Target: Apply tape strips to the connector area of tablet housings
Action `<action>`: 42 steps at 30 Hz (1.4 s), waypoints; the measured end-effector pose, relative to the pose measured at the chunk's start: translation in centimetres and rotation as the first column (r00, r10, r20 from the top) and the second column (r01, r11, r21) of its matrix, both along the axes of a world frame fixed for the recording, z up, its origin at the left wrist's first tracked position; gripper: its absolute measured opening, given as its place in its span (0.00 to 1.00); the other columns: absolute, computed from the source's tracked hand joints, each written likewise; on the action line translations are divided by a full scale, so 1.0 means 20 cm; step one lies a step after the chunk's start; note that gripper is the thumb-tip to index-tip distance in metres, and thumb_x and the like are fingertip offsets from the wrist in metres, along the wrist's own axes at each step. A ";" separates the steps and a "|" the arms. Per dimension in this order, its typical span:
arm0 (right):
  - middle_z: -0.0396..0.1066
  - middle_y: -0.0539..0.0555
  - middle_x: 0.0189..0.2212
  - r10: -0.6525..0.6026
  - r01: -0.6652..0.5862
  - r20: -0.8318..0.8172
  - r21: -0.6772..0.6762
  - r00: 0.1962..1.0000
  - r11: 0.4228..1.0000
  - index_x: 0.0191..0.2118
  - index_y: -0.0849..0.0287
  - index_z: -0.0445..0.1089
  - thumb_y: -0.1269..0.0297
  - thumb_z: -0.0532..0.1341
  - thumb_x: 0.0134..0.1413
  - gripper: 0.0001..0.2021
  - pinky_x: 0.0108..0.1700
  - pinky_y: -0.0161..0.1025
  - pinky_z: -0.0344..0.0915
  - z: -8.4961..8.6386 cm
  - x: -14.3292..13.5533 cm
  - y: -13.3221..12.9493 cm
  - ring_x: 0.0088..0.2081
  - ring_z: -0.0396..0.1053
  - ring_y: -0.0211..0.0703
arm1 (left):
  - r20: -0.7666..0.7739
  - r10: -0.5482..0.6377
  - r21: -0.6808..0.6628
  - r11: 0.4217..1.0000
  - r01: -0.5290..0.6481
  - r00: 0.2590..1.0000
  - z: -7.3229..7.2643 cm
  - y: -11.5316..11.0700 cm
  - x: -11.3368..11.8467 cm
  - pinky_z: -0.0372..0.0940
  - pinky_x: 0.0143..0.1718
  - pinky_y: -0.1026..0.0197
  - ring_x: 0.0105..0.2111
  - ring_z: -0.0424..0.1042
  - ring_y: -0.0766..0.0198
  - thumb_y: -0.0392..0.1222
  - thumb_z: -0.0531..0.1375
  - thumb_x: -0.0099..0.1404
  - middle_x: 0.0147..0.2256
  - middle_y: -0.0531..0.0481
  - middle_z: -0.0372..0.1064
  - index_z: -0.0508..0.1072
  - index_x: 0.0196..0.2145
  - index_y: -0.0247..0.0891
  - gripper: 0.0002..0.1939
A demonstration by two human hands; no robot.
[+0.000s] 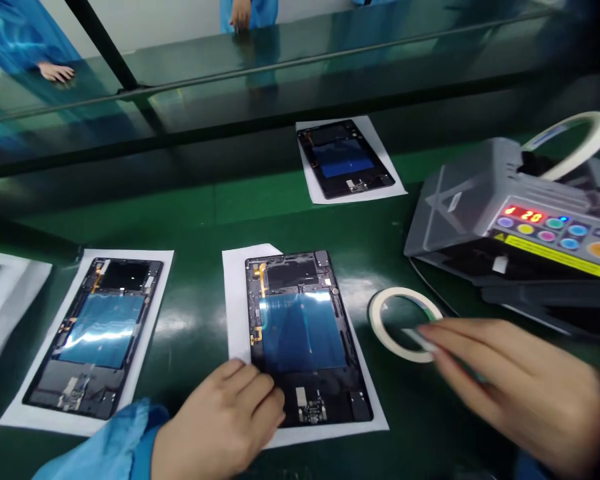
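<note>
An opened tablet housing (pixel 305 333) with a blue film panel lies on white paper in front of me. My left hand (pixel 225 413) rests at its lower left edge, fingers curled; whether it grips anything is hidden. Over the table to the right, my right hand (pixel 515 380) pinches a small whitish strip (pixel 419 339) between thumb and fingers, slightly blurred. Beneath that strip a roll of cream tape (pixel 380 328) lies flat on the green table.
A grey tape dispenser (pixel 460 200) with a lit display stands at the right. Other tablet housings lie on paper at the left (pixel 100 330) and the back (pixel 343 160). Beyond a rail (pixel 280 65), a person's hand (pixel 56 72) and another person's hand (pixel 241 15) show.
</note>
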State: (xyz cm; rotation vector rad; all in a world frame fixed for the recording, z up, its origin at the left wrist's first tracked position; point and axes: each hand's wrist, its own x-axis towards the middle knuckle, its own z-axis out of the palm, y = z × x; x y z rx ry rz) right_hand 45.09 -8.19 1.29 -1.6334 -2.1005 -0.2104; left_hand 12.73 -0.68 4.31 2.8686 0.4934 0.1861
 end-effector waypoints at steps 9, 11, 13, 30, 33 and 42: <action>0.74 0.51 0.36 0.263 -0.262 -0.006 0.032 0.965 0.964 0.41 0.59 0.71 0.66 0.57 0.59 0.07 0.29 0.34 0.60 -0.04 -0.52 0.74 0.34 0.71 0.36 | 0.050 0.321 0.158 0.933 -0.325 0.946 -0.19 0.41 -0.01 0.65 0.43 0.50 0.46 0.66 0.50 0.45 0.55 0.69 0.47 0.39 0.67 0.70 0.44 0.32 0.13; 0.74 0.51 0.36 0.277 -0.275 -0.034 0.037 0.960 0.961 0.41 0.60 0.71 0.67 0.58 0.58 0.07 0.29 0.34 0.60 -0.10 -0.56 0.81 0.34 0.71 0.36 | 0.064 0.330 0.133 0.932 -0.336 0.942 -0.24 0.44 -0.02 0.64 0.48 0.47 0.51 0.63 0.47 0.46 0.57 0.67 0.51 0.37 0.64 0.69 0.47 0.31 0.16; 0.74 0.51 0.36 0.290 -0.288 -0.053 0.044 0.956 0.957 0.41 0.60 0.71 0.68 0.58 0.58 0.07 0.30 0.33 0.61 -0.15 -0.57 0.84 0.34 0.71 0.36 | 0.062 0.325 0.103 0.938 -0.330 0.944 -0.26 0.44 -0.02 0.62 0.51 0.47 0.54 0.61 0.46 0.48 0.58 0.66 0.54 0.37 0.62 0.68 0.49 0.31 0.19; 0.75 0.50 0.35 0.304 -0.304 0.023 0.020 0.952 0.952 0.40 0.60 0.71 0.69 0.63 0.55 0.06 0.32 0.34 0.62 -0.20 -0.58 0.83 0.33 0.71 0.36 | -0.027 0.348 0.004 0.937 -0.348 0.937 -0.28 0.39 0.01 0.56 0.57 0.46 0.57 0.58 0.47 0.49 0.53 0.68 0.59 0.38 0.57 0.64 0.54 0.32 0.22; 0.75 0.49 0.34 0.301 -0.302 0.037 0.024 0.953 0.953 0.39 0.60 0.72 0.69 0.63 0.55 0.05 0.31 0.34 0.61 -0.20 -0.59 0.83 0.33 0.71 0.35 | -0.034 0.354 -0.002 0.935 -0.354 0.935 -0.28 0.39 0.01 0.56 0.57 0.46 0.58 0.57 0.48 0.49 0.53 0.68 0.59 0.38 0.57 0.64 0.53 0.33 0.22; 0.75 0.50 0.35 0.332 -0.333 0.077 0.002 0.940 0.943 0.37 0.61 0.73 0.70 0.61 0.56 0.04 0.31 0.35 0.60 -0.19 -0.60 0.84 0.34 0.70 0.36 | -0.047 0.348 -0.008 0.937 -0.349 0.936 -0.27 0.40 0.01 0.56 0.57 0.45 0.57 0.58 0.48 0.49 0.54 0.67 0.58 0.38 0.58 0.64 0.53 0.32 0.22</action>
